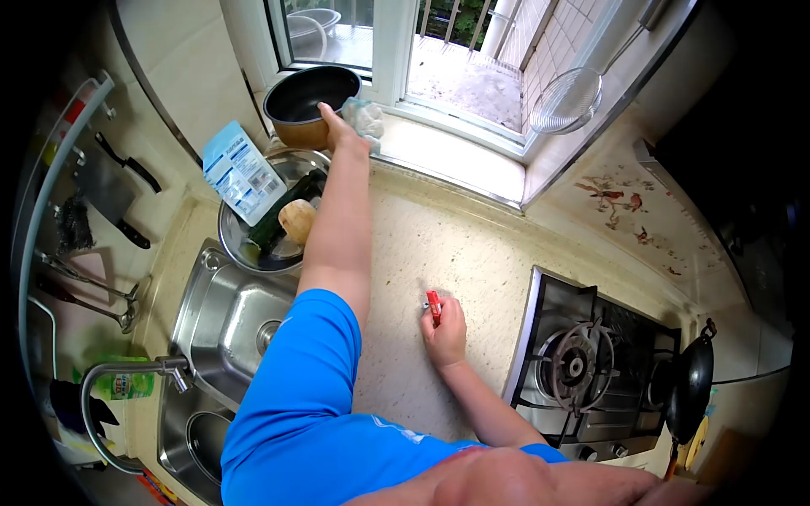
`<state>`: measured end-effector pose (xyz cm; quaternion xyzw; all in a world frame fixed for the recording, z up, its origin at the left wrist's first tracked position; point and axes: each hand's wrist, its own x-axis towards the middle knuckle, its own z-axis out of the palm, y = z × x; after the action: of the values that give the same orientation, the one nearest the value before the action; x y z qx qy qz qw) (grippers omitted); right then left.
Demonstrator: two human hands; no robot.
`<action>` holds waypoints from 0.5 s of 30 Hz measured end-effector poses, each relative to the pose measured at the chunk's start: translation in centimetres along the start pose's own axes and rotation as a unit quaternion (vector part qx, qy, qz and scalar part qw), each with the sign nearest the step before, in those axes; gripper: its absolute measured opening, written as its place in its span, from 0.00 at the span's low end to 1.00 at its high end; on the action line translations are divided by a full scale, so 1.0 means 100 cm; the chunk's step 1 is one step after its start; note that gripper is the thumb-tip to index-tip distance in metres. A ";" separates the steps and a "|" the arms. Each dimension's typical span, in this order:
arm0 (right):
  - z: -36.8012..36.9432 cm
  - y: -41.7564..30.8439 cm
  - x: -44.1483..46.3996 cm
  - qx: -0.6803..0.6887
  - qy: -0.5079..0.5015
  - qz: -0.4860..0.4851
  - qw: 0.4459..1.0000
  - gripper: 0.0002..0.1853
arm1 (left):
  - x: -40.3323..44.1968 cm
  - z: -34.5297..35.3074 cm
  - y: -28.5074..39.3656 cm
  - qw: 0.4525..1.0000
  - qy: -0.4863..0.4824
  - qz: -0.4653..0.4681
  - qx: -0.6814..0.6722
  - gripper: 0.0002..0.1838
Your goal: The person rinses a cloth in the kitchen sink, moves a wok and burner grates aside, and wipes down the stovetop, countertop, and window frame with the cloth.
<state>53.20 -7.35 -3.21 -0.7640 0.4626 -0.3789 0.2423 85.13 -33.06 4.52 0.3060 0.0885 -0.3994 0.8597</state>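
My left hand (344, 131) reaches to the window sill, its fingers closed at the near side of a pot (295, 133), brown outside and dark inside. A crumpled clear plastic bag (364, 120) sits right beside that hand. Below the pot, a metal bowl (226, 240) holds a dark green vegetable (268, 229), a pale round vegetable (297, 221) and a blue-and-white packet (243, 173). Over the countertop, my right hand (445, 336) is closed around a small red object with white marks (434, 305); its kind is unclear.
A double steel sink (240, 325) with a faucet (126, 368) lies on the left. Knives (126, 160) and ladles (125, 316) hang on the left wall. On the right are a gas stove (582, 363) and a hanging wok (690, 384). A wire strainer (569, 101) hangs by the window.
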 end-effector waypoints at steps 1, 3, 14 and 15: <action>0.000 0.001 0.001 -0.001 0.004 0.000 1.000 0.09 | 0.004 0.002 0.002 1.000 -0.007 -0.001 0.000 0.44; 0.000 0.001 0.001 0.003 0.013 -0.015 1.000 0.06 | 0.006 0.007 0.009 0.998 -0.060 -0.020 0.003 0.33; -0.003 -0.001 0.001 0.007 0.006 -0.008 1.000 0.09 | -0.073 -0.017 -0.053 0.913 -0.295 -0.263 0.099 0.18; -0.003 -0.001 0.001 0.003 0.002 -0.004 1.000 0.08 | -0.082 -0.016 -0.068 0.920 -0.258 -0.289 0.055 0.18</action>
<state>53.02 -7.40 -2.90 -0.7646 0.4587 -0.3826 0.2421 74.72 -30.25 3.37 0.2007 -0.0739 -0.6998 0.6815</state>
